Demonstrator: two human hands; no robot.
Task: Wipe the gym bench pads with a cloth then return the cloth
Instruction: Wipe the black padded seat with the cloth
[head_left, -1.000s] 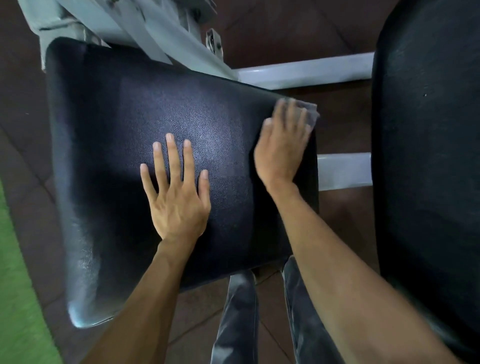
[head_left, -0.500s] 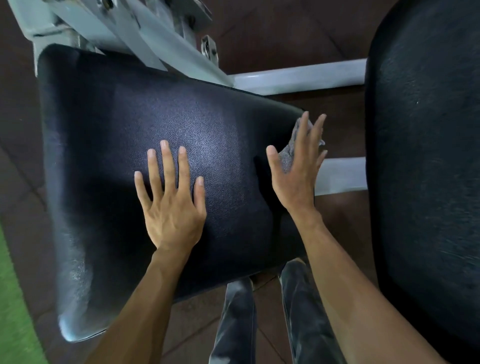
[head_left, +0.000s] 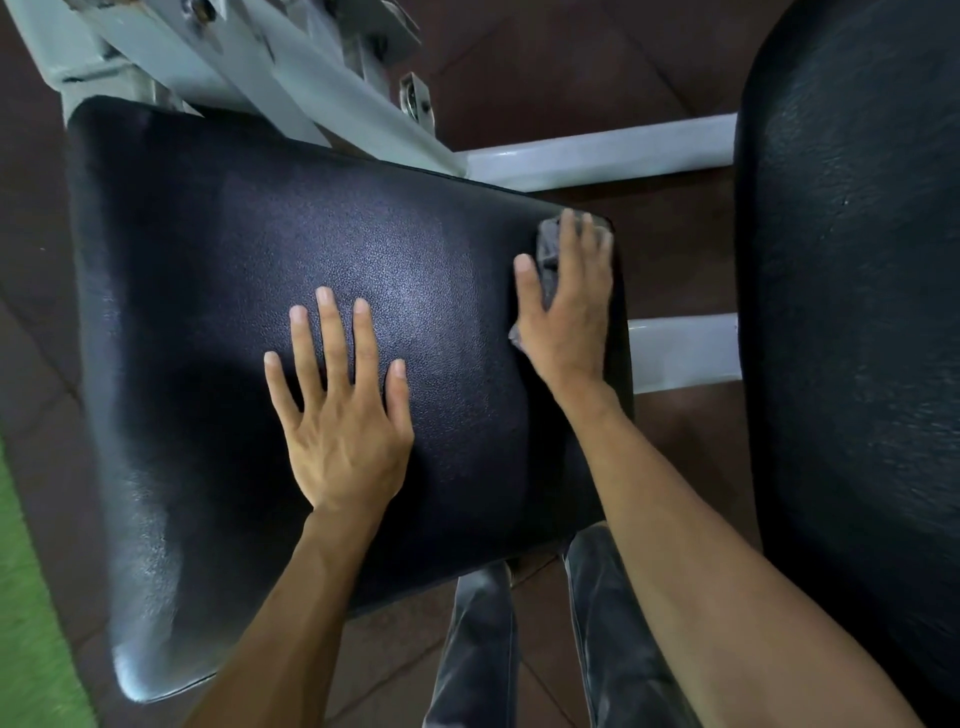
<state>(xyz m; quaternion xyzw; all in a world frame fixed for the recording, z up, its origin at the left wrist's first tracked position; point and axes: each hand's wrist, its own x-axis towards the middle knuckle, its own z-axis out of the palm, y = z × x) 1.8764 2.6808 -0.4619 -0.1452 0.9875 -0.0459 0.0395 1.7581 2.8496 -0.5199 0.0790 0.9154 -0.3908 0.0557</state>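
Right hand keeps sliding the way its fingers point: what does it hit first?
Probably nothing solid: the right hand, pressing the cloth, is near the pad's far corner. Beyond is floor, then a white frame bar, apparently lower.

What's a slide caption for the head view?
Right hand presses grey cloth on black bench pad's right edge; left hand rests flat.

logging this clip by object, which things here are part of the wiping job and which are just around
Part of the job:
- cloth, under the right hand at the pad's right edge
- bench pad being wiped
- second pad on the right
- left hand, flat on the bench pad

Just around:
- grey metal frame
- white bars
- brown floor
- green mat
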